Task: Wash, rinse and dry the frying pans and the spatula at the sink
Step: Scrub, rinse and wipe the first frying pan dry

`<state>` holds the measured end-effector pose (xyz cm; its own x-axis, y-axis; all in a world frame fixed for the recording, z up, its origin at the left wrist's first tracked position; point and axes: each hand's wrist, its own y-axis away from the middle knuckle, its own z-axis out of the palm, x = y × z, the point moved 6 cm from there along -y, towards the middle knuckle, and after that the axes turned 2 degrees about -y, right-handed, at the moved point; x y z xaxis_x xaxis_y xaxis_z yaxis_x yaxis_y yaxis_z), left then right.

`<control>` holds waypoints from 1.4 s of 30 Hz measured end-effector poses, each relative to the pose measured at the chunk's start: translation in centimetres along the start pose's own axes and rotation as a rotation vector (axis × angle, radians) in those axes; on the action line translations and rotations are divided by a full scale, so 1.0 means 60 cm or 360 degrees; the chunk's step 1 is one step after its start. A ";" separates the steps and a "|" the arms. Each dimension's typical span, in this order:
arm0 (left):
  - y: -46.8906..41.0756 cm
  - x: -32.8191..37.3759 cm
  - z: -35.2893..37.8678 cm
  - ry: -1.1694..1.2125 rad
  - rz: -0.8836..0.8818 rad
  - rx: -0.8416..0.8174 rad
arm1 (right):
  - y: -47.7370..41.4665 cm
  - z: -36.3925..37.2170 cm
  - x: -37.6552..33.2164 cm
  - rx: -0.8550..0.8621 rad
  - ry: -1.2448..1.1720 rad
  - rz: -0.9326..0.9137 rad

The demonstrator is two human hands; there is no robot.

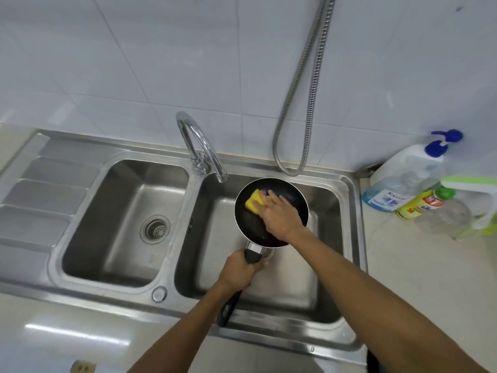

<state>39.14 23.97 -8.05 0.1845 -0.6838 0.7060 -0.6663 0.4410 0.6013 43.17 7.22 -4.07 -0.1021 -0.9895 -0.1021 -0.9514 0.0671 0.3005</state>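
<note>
A small black frying pan [248, 222] is held over the right basin of the steel sink [347, 184]. My left hand [239, 270] grips its black handle near the pan body. My right hand [279, 214] presses a yellow sponge [254, 201] against the pan's inner surface, fingers laid flat over the sponge. The tap [200, 146] arches above the pan's far left rim; no water is seen running. No spatula or second pan is in view.
The left basin [126, 224] holds only its drain strainer, with a ribbed drainboard [40, 200] further left. A metal spray hose [301, 103] hangs on the tiled wall. Soap bottles [408, 179] and a glass jar [443, 219] stand on the counter at right.
</note>
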 end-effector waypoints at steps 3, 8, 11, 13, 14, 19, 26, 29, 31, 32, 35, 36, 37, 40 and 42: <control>-0.008 -0.003 -0.011 0.0059 -0.0025 0.0014 | 0.007 0.012 0.048 -0.0130 0.0024 0.0162; -0.016 -0.008 -0.003 -0.0073 0.0011 -0.0020 | 0.088 0.073 -0.020 -0.0373 -0.0486 -0.0017; -0.009 0.005 0.015 -0.0068 0.0097 -0.0060 | 0.045 0.067 -0.069 -0.0414 -0.0733 0.0012; -0.006 0.008 0.011 -0.0047 0.0054 -0.0004 | 0.002 0.051 -0.060 -0.0372 -0.0600 0.0128; -0.005 0.008 0.006 -0.0045 0.0025 0.0022 | -0.014 0.042 -0.044 -0.0364 -0.0536 0.0199; -0.012 -0.005 -0.027 0.0017 -0.0027 0.0107 | 0.024 0.040 0.029 -0.0405 -0.0388 0.0374; 0.004 0.008 0.001 -0.0210 0.0129 -0.0042 | 0.026 0.056 -0.089 -0.0530 -0.0779 0.0178; 0.004 -0.003 -0.008 -0.0228 0.0013 -0.0009 | -0.019 0.034 -0.040 -0.0526 -0.0640 0.0318; -0.001 -0.008 -0.021 -0.0218 0.0008 -0.0012 | -0.010 0.037 0.007 -0.0519 -0.0544 0.0436; -0.005 -0.012 -0.028 -0.0194 -0.0001 0.0000 | 0.008 0.044 0.021 -0.0520 -0.0515 0.0467; -0.017 -0.014 -0.038 -0.0208 0.0041 0.0020 | 0.075 0.079 -0.001 -0.0571 -0.0523 0.0429; -0.018 -0.008 -0.036 -0.0246 0.0097 -0.0008 | 0.082 0.084 -0.027 -0.0570 -0.0585 0.0368; -0.018 0.002 -0.031 -0.0265 0.0168 -0.0053 | 0.078 0.082 -0.053 -0.0566 -0.0675 0.0301; -0.017 0.023 -0.019 -0.0260 0.0213 -0.0087 | 0.015 0.045 -0.082 -0.0544 -0.0851 0.0288; -0.023 0.026 -0.027 -0.0305 0.0123 -0.0026 | -0.028 0.017 -0.054 -0.0528 -0.0764 0.0395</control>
<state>41.51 23.25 -7.15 -0.0084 -0.7448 0.6672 -0.6611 0.5047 0.5551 44.80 10.44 -5.21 -0.5005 -0.7766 -0.3826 -0.7498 0.1680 0.6399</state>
